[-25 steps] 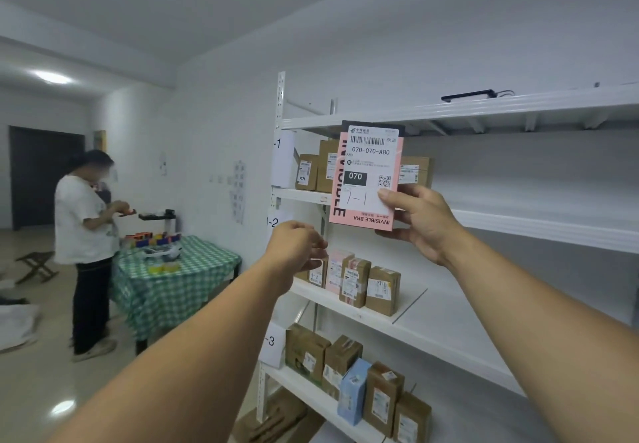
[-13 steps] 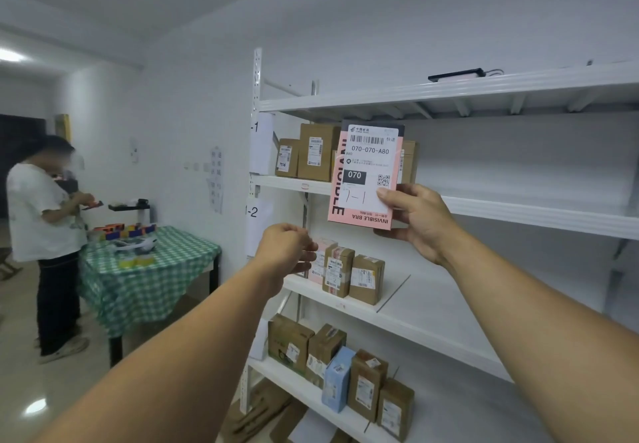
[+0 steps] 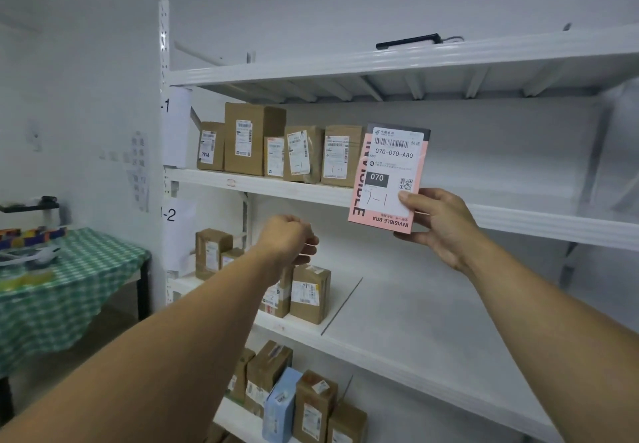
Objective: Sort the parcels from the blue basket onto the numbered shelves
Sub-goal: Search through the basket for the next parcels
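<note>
Left hand (image 3: 288, 240): extended toward the rack, fingers curled into a loose fist; whether they enclose anything cannot be told. Right hand (image 3: 437, 225): raised, fingers pinching the lower right corner of a pink parcel (image 3: 389, 180), held upright in front of the shelf edge beside the sign marked -1 (image 3: 175, 131). Its white label reads 070-070-A80, with 7-1 handwritten. Behind it, brown boxes (image 3: 254, 138) stand in a row on that shelf (image 3: 269, 185). Far left: a desk (image 3: 69, 290) under green checked cloth.
</note>
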